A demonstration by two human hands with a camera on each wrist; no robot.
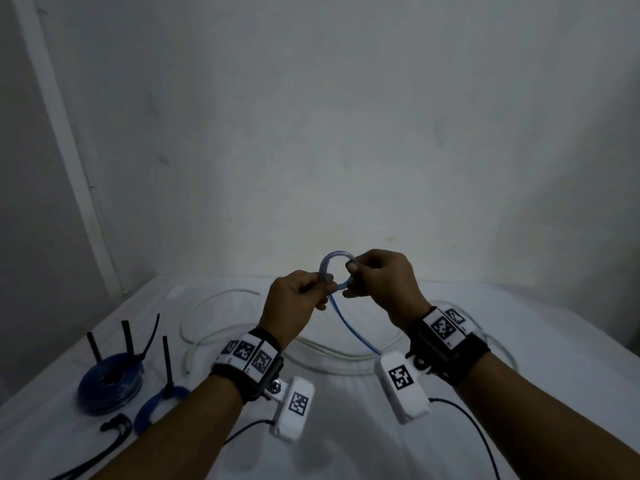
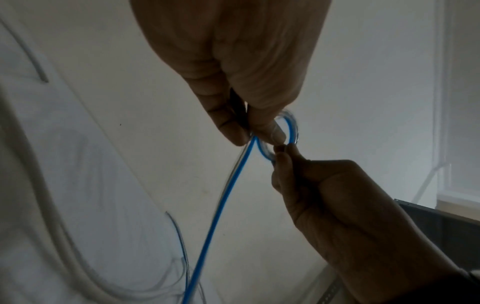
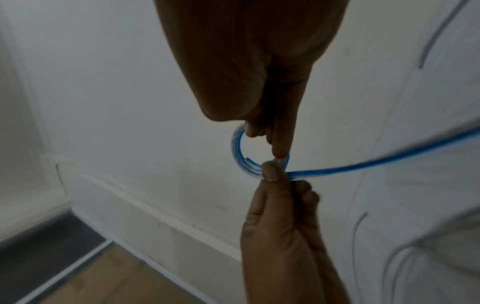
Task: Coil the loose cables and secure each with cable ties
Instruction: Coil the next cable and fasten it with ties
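White-covered table (image 1: pixel 346 427), perhaps cloth; pale wall (image 1: pixel 346 133).

Tied coils (image 1: pixel 110 382) lie left on the table (image 1: pixel 346 427), loose cable (image 1: pixel 221 306) behind them.

The blue cable (image 1: pixel 349 327) goes under the right wrist at four o'clock; its end is hidden.

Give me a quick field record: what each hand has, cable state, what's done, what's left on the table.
left hand: pinches the blue cable where its small loop closes
right hand: pinches the loop's other side
cable state: one small loop held above the table, tail trailing down
done: two blue coils with black cable ties, near left
left: white cable lying loose
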